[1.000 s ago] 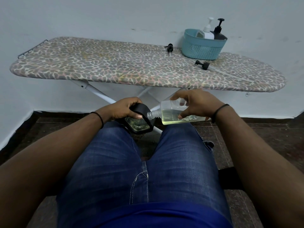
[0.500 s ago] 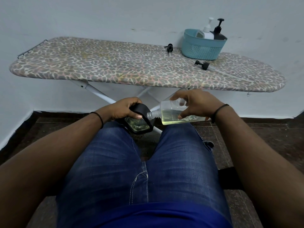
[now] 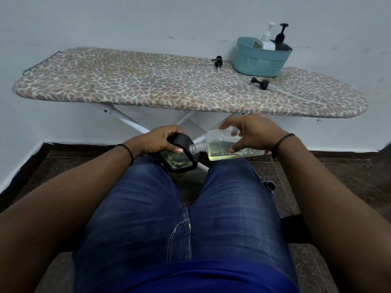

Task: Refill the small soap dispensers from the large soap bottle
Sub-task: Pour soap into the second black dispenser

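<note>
Our left hand grips a small black-framed soap dispenser over our left knee, thumb laid across its top, its clear window showing some greenish liquid inside. Our right hand holds the large soap bottle, a clear one laid almost on its side, fingers curled over its upper wall and thumb under it. The bottle's open threaded neck sits just beside the dispenser's upper corner, close to touching; whether it meets the opening we cannot tell, since the dispenser's mouth is hidden. Yellowish soap pools along the bottle's lower side and seems not to have reached the neck, and we see no stream. We judge this dispenser's fill to be in hand but not finished.

Beyond our knees stands the ironing board that serves as our desk. Two loose pump heads lie on it: one black pump left of the basket, another pump with its long tube in front of it. We take them to belong to the two open containers, so recapping is left. The teal basket holds a white dispenser and a black dispenser, pumps on; whether those are already filled we cannot tell.
</note>
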